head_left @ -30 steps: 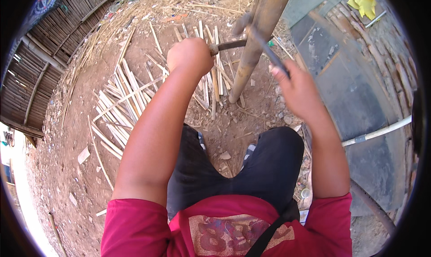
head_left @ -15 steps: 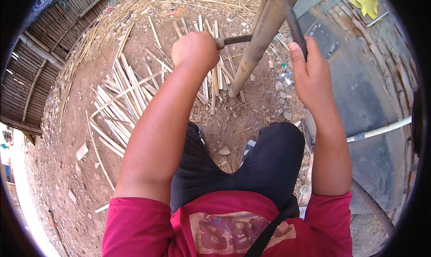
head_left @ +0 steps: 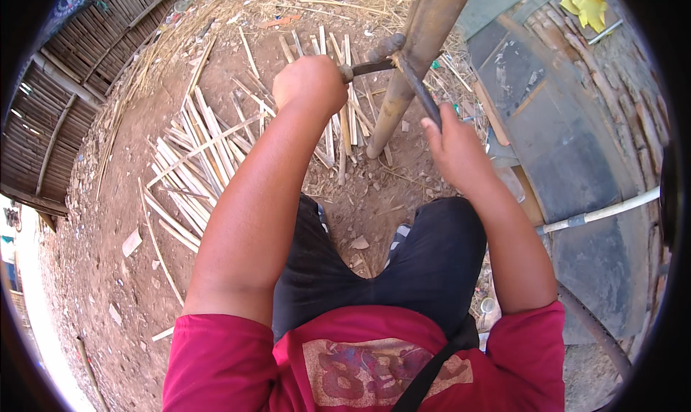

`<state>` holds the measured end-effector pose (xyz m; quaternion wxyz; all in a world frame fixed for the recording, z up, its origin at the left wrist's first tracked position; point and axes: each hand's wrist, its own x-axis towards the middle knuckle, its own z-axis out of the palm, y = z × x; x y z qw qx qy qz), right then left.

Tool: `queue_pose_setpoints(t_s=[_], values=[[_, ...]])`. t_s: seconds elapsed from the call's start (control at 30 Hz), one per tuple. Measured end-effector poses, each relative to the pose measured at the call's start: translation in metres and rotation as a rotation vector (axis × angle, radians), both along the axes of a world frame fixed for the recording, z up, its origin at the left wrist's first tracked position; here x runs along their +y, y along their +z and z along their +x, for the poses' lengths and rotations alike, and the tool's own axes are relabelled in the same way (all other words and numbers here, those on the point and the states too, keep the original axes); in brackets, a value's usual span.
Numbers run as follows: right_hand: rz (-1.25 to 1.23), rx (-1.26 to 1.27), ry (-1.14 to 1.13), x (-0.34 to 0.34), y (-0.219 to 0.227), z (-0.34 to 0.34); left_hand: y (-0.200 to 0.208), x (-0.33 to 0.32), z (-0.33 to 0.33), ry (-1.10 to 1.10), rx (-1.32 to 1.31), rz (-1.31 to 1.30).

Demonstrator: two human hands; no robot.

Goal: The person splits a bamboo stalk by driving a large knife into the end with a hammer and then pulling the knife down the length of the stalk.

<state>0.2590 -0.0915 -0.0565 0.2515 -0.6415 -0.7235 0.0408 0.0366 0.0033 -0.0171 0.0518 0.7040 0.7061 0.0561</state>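
Note:
My left hand (head_left: pixel 309 84) is closed round the handle of a knife (head_left: pixel 371 67) with a dark blade. That blade meets a tall brown pole (head_left: pixel 407 88), which looks like bamboo and leans with its foot on the dirt; whether the blade sits in it or behind it I cannot tell. My right hand (head_left: pixel 461 149) grips the dark handle of a hammer (head_left: pixel 419 88). The hammer's knobbly head is over the blade, right beside the pole; contact is unclear.
Split pale sticks (head_left: pixel 191 171) lie heaped on the dirt to the left. Dark sheets (head_left: pixel 576 153) cover the right side, with a white pipe (head_left: pixel 622 204) across them. A woven bamboo wall (head_left: pixel 54 124) stands at far left. Dry straw (head_left: pixel 338 2) is strewn behind.
My right hand has swung the hammer down and to the left, bringing its head to the blade. The left hand and knife have shifted only slightly.

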Motion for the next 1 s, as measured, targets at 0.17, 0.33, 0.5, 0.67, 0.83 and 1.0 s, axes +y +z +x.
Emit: queue_pose_setpoints(t_s=[0.17, 0.33, 0.5, 0.67, 0.83, 1.0], values=[[0.072, 0.218, 0.06, -0.006, 0.062, -0.008, -0.005, -0.002, -0.01, 0.019, 0.008, 0.0], [0.029, 0.116, -0.017, -0.004, 0.002, -0.014, 0.003, -0.006, -0.004, 0.027, -0.013, -0.038], [-0.066, 0.295, 0.092, -0.01, 0.037, -0.004, -0.002, -0.004, -0.007, 0.038, -0.007, -0.002], [-0.058, 0.787, 0.059, -0.049, 0.064, 0.032, 0.001, 0.005, -0.022, -0.067, -0.026, -0.046], [0.002, 0.909, 0.031, -0.052, 0.077, 0.079, 0.0, 0.037, -0.031, -0.194, 0.064, -0.089], [-0.048, 0.806, -0.099, -0.017, 0.101, 0.094, 0.008, 0.037, -0.013, -0.115, 0.026, -0.095]])
